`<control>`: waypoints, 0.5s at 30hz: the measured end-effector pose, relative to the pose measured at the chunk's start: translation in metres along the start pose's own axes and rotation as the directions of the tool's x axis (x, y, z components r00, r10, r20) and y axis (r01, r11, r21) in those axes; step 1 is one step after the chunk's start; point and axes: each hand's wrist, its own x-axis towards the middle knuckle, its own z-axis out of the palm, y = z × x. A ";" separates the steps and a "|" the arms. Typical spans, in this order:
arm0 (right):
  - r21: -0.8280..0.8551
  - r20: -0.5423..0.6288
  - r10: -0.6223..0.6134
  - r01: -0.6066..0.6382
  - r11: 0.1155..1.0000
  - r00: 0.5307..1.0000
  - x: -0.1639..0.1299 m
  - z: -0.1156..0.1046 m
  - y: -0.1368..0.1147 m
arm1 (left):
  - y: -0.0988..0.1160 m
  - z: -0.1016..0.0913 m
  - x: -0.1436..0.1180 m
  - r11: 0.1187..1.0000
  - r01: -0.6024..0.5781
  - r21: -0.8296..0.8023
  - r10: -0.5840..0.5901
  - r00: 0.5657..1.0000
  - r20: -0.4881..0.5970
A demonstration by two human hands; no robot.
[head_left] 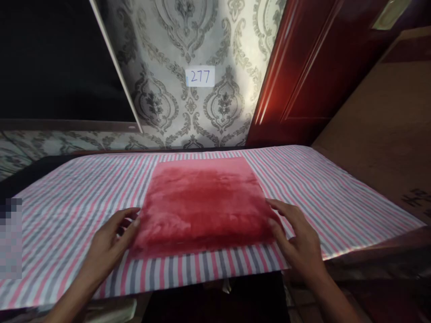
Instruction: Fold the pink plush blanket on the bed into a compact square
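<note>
A square red piece of plush-looking cloth (202, 202) lies flat on a striped tablecloth (215, 269), its pile showing darker and lighter patches. My left hand (112, 237) is at the cloth's left edge, thumb and fingers curved but apart. At the right edge, my right hand (298, 235) has its thumb against the cloth's side and its fingers spread along the border. Neither hand shows anything gripped, and the cloth is not lifted.
Behind the table is patterned wallpaper (155, 103) with a paper label (200, 76) reading 277. A dark screen (60, 58) stands at back left. To the right are a dark red door (303, 67) and a large cardboard box (387, 130) beside the table edge.
</note>
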 end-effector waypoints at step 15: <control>0.063 0.178 0.356 -0.371 0.926 0.918 -0.045 0.004 0.037 | -0.016 0.014 -0.026 0.966 0.046 -0.255 0.006 0.979 0.202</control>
